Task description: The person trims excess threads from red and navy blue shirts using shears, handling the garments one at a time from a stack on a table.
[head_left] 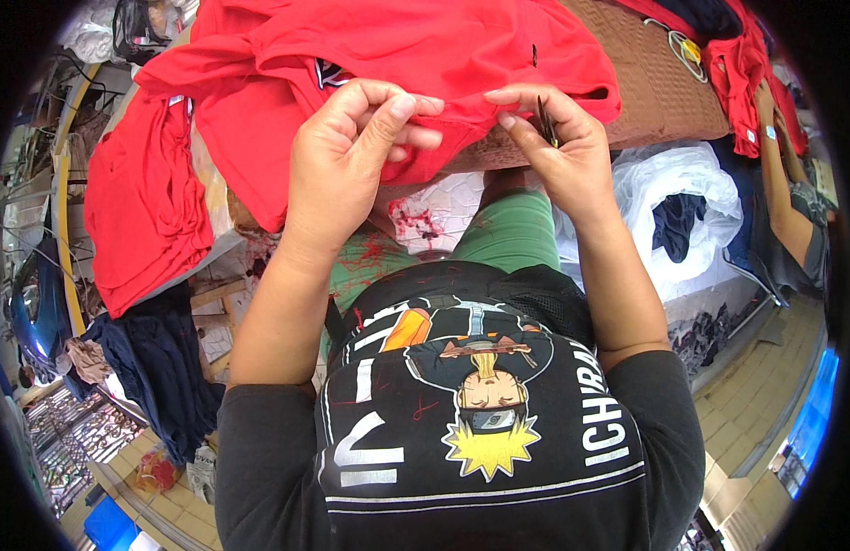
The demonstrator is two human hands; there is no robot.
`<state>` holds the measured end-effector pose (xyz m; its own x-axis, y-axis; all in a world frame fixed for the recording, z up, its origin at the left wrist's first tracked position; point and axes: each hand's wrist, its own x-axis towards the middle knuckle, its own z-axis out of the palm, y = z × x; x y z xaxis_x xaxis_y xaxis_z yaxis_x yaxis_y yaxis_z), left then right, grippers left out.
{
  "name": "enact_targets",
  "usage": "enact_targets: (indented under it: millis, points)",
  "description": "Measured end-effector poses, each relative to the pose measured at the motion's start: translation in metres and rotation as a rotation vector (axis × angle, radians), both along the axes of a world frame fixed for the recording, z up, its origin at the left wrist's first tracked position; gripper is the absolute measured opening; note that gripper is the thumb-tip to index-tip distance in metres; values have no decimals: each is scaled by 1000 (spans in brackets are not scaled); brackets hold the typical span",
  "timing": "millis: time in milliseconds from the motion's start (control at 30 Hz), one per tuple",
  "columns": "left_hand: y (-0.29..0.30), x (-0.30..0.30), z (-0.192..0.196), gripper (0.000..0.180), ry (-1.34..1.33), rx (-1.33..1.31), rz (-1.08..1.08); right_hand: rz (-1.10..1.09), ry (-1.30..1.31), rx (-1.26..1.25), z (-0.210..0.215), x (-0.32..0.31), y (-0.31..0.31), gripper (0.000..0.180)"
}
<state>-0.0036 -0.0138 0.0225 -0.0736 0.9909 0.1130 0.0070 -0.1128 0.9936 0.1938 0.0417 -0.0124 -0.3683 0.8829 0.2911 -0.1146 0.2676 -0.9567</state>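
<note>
A red garment (425, 46) lies spread over the table edge in front of me. My left hand (352, 138) is closed at its near hem, the cloth between its curled fingers. Dark thread snips (547, 125) rest in my right hand (567, 142), held against the palm by the curled fingers. That hand's thumb and index finger reach to the same hem, a short way right of my left hand. Whether they pinch cloth or a loose thread is too small to tell.
The table has a brown cover (668, 96). Another red garment (150, 202) hangs at the left, above dark blue cloth (159, 367). A clear plastic bag (627, 184) holding dark cloth stands at the right. Beyond it, a co-worker's arm (781, 184) reaches to red cloth (737, 83).
</note>
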Motion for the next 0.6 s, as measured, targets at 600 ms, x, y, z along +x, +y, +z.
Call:
enact_targets:
  millis: [600]
  points:
    - [-10, -36, 22, 46, 302, 861, 221, -42, -53, -45, 7, 3, -3, 25]
